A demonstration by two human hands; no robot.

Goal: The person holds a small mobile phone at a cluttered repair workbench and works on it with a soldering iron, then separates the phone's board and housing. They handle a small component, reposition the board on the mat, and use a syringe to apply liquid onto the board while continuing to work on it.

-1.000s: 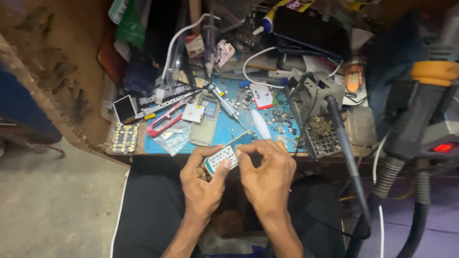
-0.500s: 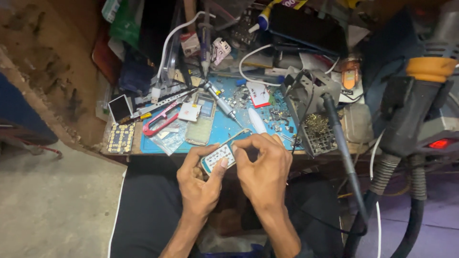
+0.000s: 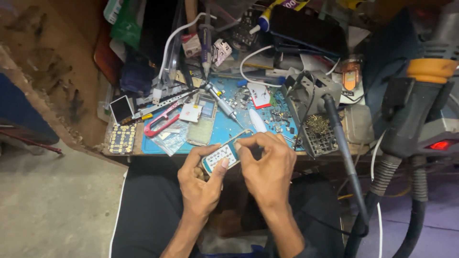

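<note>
Hands (image 3: 239,167) have drawn the phone (image 3: 221,156) slightly nearer.

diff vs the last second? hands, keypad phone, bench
Little changed. Both hands still grip the small keypad phone over the lap: the left hand from below with its thumb on the keys, the right hand pinching its upper end. The view has shifted slightly. On the blue mat, the screwdriver, the red-handled tool and the soldering iron lie as before.
</note>
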